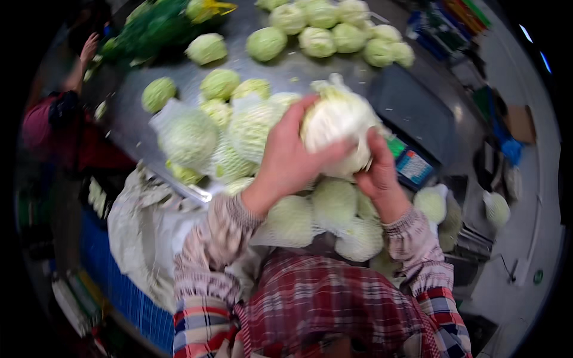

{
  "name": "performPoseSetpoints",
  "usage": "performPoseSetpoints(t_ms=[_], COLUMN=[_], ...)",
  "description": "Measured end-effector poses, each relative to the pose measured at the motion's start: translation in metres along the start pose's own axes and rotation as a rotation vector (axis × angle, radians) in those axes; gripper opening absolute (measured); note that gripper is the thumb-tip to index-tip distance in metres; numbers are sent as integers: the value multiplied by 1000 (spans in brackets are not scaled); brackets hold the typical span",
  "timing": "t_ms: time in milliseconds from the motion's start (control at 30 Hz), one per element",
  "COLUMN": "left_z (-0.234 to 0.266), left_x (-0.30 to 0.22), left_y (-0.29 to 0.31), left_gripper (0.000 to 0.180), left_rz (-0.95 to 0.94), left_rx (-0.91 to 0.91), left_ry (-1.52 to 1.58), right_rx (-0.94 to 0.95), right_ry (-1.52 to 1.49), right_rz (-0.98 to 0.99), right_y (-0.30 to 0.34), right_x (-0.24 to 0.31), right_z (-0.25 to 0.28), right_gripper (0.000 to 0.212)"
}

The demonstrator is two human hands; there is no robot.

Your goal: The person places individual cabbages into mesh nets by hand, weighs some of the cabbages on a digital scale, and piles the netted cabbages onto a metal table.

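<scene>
Between my two hands is a pale cabbage (337, 119), held up over the metal table. My left hand (292, 149) wraps its left side, the thumb lying across the front. On the lower right, my right hand (380, 173) grips it with curled fingers. Just left of the left hand, cabbages in white foam netting (190, 136) crowd together with bare ones (219, 83). More netted cabbages (289, 221) lie below my hands, close to my apron.
Behind stand several bare cabbages (319, 42) and a green mesh sack (149, 33). A scale with a grey platform (412, 107) is at right. A white woven sack (140, 238) hangs at the table's near-left edge. Another person (65, 125) is at far left.
</scene>
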State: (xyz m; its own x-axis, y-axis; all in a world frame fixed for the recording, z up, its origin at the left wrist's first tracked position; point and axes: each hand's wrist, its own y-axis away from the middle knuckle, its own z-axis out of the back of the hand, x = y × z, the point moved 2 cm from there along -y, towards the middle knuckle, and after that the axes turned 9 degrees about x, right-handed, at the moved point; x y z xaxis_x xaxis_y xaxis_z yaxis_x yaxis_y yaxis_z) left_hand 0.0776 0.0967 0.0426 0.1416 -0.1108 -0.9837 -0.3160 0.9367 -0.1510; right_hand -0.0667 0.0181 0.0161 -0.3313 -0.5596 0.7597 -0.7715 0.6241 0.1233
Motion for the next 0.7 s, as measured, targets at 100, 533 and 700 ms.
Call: performPoseSetpoints(t_ms=[100,533,700], left_z=[13,98,109], left_x=[18,274,271], left_y=[59,445,382], left_gripper=[65,69,75], left_rz=[-231,1274,1062], left_rx=[-127,-210,-710], left_ry=[-264,-590,-686], right_rx=[-32,-657,-559], right_ry=[-159,1487,1704], right_rz=[20,50,430], right_y=[17,-38,-2], right_x=[11,133,131], right_z=[45,220,182], right_gripper=[60,102,77])
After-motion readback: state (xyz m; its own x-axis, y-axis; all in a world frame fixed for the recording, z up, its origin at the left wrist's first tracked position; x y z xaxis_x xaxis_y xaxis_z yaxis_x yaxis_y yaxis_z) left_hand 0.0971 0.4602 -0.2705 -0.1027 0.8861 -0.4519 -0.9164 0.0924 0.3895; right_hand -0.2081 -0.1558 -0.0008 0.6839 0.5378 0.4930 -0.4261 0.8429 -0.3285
